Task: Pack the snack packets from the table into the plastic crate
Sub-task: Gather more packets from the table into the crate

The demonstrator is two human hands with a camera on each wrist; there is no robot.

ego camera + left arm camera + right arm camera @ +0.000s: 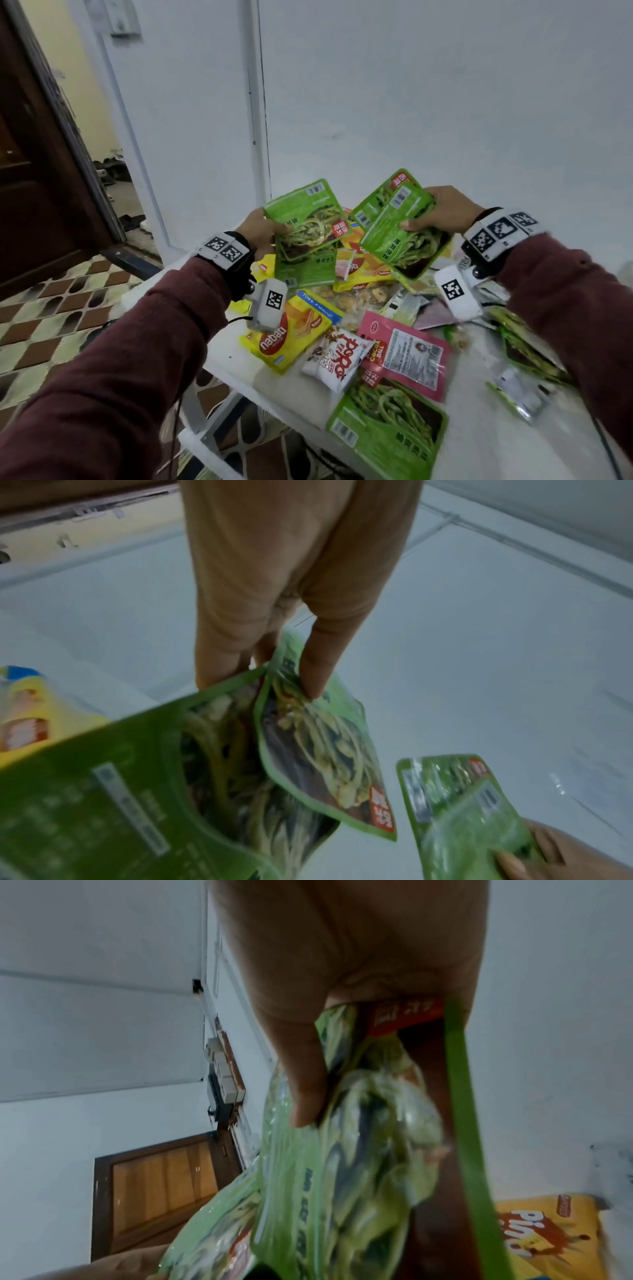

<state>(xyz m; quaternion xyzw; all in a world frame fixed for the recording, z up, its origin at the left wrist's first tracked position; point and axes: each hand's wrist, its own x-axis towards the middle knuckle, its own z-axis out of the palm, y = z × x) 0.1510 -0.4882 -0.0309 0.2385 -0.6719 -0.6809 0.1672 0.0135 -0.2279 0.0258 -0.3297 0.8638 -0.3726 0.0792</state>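
My left hand (265,230) grips a stack of green vegetable snack packets (308,222) above the far side of the white table (239,363); in the left wrist view its thumb (316,669) presses on the top green packet (318,748). To the right, my right hand (433,214) holds two more green packets (399,226), with the thumb (303,1085) pinching them (346,1150). On the table lie a yellow Nabati packet (291,335), a white PoPo packet (337,358), a pink Cocoa Ball packet (407,353) and another green packet (387,428). No crate is in view.
More packets are heaped in the table's middle and along its right edge (524,349). A white wall stands close behind the table. At the left are a brown door (37,171), a doorway and a patterned tile floor (51,325). A yellow packet (548,1231) shows in the right wrist view.
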